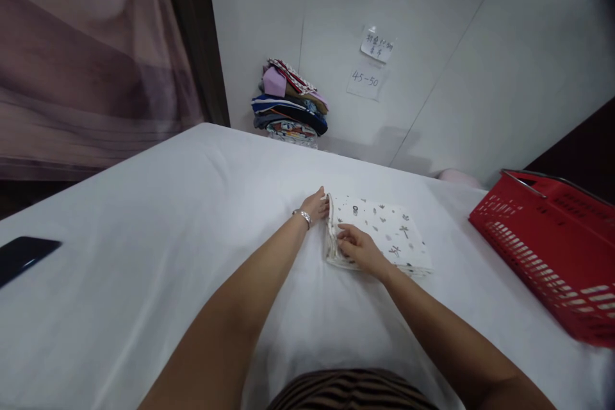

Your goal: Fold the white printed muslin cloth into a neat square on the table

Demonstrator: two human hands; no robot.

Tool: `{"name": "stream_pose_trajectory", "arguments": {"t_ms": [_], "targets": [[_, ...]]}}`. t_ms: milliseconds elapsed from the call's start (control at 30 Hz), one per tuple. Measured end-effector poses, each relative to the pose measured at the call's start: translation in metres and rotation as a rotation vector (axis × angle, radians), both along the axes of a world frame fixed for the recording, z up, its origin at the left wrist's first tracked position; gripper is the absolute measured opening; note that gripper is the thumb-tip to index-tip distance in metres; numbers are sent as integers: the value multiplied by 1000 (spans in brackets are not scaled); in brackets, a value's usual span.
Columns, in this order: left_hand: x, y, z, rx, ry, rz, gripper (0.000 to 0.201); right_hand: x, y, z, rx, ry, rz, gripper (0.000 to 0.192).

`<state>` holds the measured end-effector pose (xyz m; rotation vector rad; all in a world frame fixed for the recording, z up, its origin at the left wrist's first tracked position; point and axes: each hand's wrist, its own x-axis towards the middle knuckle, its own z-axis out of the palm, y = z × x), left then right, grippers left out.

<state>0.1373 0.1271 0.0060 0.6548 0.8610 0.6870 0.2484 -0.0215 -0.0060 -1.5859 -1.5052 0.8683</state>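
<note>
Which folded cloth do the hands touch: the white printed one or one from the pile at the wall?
The white printed cloth; both hands rest on its left edge, far from the colourful pile.

A folded white cloth (384, 230) with small dark prints lies flat, square, on the white-covered table.
</note>
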Motion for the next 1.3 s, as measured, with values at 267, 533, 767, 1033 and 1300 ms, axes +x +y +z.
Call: {"name": "stream_pose_trajectory", "arguments": {"t_ms": [267, 533, 767, 1033, 1300], "targets": [[-24, -22, 1, 56, 115, -60, 41, -1, -45, 3, 222, -707, 208, 48], [4, -21, 13, 524, 243, 108, 29, -15, -41, -16, 155, -901, 259, 66], [34, -28, -16, 1152, 664, -195, 41, -18, -43, -23, 162, -911, 244, 71], [31, -16, -29, 1305, 1107, -414, 55, 13, -48, 16, 113, -729, 302, 66], [30, -12, -34, 1416, 1289, -488, 61, 119, -39, -3, -215, -837, -254, 63]]}}
